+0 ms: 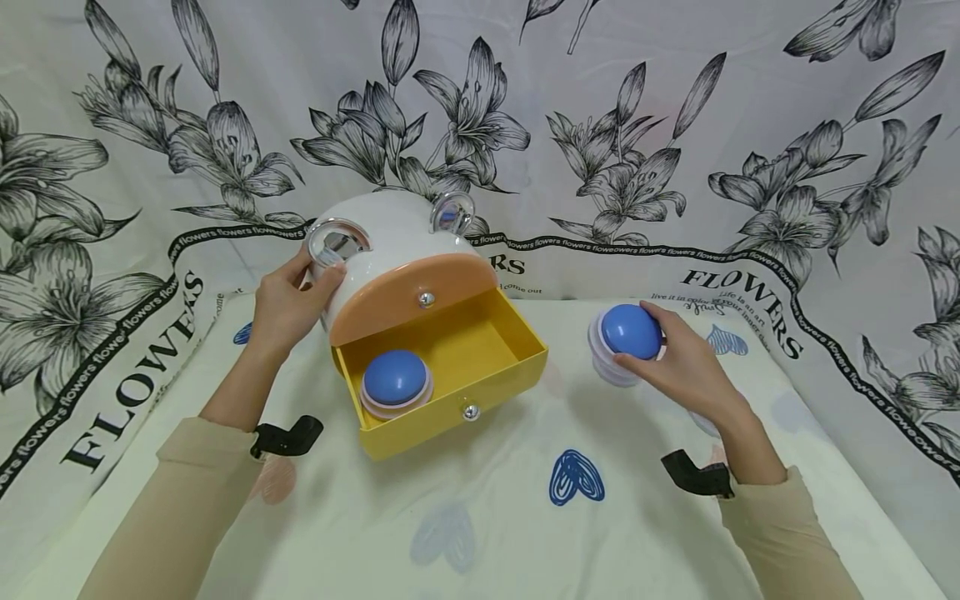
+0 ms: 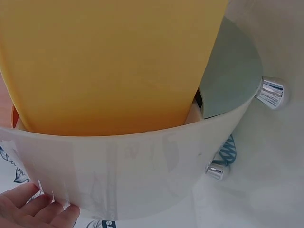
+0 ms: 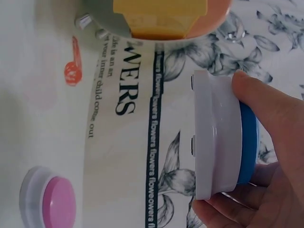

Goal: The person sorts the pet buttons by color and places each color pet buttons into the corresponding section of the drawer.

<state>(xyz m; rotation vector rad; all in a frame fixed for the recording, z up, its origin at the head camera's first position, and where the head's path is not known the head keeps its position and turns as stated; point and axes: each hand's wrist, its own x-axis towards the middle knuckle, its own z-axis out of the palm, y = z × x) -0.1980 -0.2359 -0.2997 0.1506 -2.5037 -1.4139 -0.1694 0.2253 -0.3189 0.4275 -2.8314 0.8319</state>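
A glossy white rounded drawer box (image 1: 390,218) with two chrome rings on top stands left of centre in the head view. My left hand (image 1: 288,298) grips its upper left side by the near ring, thumb in front. Its yellow drawer (image 1: 495,379) is pulled out below a peach drawer front (image 1: 416,297). Inside the yellow drawer, at the left, sits a round push button (image 1: 395,379) with a blue dome and white base. With thumb and fingers, my right hand (image 1: 686,367) holds a second blue-domed push button (image 3: 221,137), tilted on its side in the right wrist view.
A pink-topped push button (image 3: 59,202) lies on the white cloth (image 1: 510,533), mostly hidden behind my right wrist in the head view. Behind the box hangs a flower-printed curtain (image 1: 540,200). The box has chrome feet (image 2: 273,92).
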